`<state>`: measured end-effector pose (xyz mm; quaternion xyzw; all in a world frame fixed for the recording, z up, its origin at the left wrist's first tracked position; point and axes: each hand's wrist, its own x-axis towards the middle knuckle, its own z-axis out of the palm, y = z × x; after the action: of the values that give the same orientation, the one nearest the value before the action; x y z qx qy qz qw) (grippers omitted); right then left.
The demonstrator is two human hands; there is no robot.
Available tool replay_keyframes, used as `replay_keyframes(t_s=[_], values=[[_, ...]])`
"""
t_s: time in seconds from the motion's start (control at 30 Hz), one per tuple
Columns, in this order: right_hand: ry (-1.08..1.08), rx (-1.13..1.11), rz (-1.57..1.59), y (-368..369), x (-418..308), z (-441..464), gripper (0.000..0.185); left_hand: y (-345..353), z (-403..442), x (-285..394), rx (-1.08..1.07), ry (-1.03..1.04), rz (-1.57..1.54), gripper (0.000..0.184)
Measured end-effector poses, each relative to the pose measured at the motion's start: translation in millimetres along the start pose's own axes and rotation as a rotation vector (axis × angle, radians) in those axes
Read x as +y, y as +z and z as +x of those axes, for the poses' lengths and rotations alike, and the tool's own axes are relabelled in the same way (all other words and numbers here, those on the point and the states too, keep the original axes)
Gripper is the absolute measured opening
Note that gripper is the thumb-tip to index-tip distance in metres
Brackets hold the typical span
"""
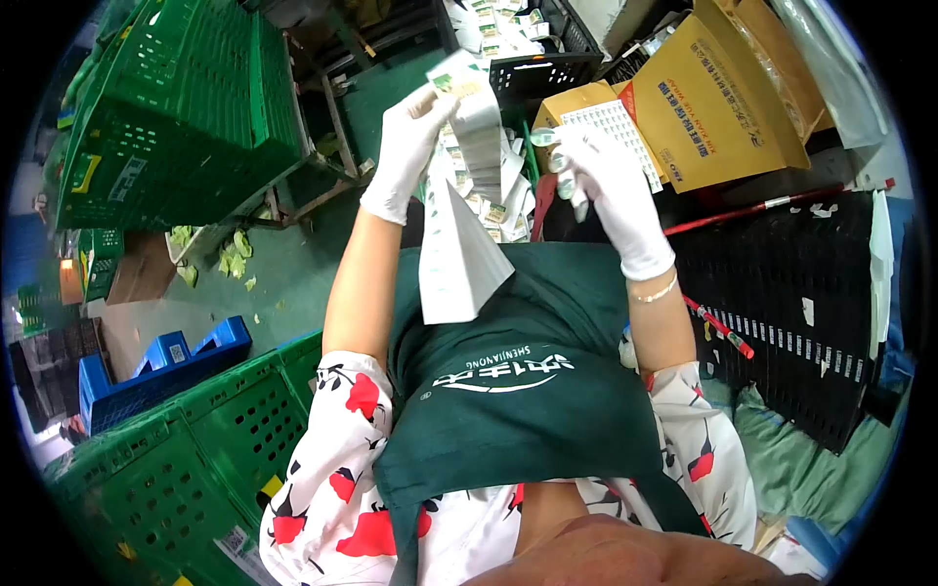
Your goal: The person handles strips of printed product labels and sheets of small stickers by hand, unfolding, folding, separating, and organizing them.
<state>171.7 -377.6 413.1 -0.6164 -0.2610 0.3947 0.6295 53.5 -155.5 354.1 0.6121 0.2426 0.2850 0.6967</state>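
Note:
My left hand (406,142), in a white glove, pinches the top of a long folded strip of paper labels (476,132) with green print. The strip hangs in loops down in front of the dark green apron (518,391). My right hand (604,186), also gloved, is apart from the strip, its fingers bent and spread. Small round pale-green stickers (543,138) appear to cling to its fingertips. Behind it, a white sheet with rows of small printed marks (618,137) leans on a cardboard box. Below the hands, a green crate holds many small labelled packets (498,210).
Green crates (176,117) are stacked at left, with another green crate (195,469) lower down. A black crate of packets (547,68) stands at the back. At right are an open cardboard box (713,107), black crates (782,293) and a red pole (723,330).

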Motion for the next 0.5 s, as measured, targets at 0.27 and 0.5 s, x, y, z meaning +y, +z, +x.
replay_keyframes(t_s=[0.27,0.5], values=[[-0.173,-0.257,-0.500,-30.9,37.8,68.5,0.024,10.5,-21.9,26.6,-0.486,-0.170,0.121,0.042],[-0.112,-0.529,-0.523,-3.0,4.3,34.0,0.043,-0.7,-5.8,1.3,-0.367,-0.288,-0.100,0.028]])
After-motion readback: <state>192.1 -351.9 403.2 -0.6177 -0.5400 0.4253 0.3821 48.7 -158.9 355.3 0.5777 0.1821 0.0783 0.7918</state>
